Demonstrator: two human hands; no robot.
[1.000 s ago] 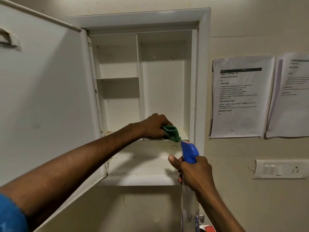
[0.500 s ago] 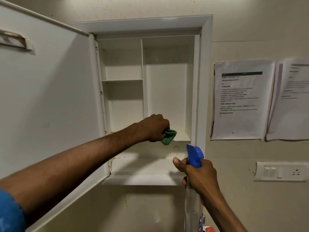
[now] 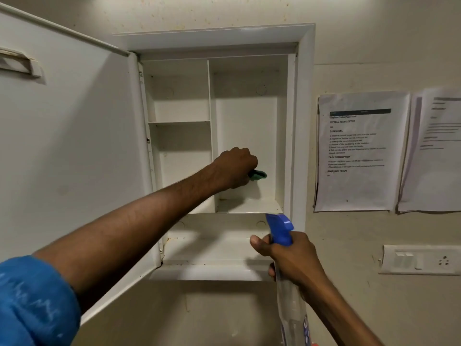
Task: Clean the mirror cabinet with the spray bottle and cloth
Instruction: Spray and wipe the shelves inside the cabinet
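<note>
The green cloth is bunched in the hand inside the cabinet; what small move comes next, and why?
Probably a short wipe down the back wall: the left hand holds the green cloth in the tall right compartment, above its floor, while the right hand keeps the spray bottle outside.

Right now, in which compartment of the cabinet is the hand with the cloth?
The tall right compartment: the left hand holds the green cloth against its back wall. The two left compartments, split by a shelf, hold nothing.
</note>
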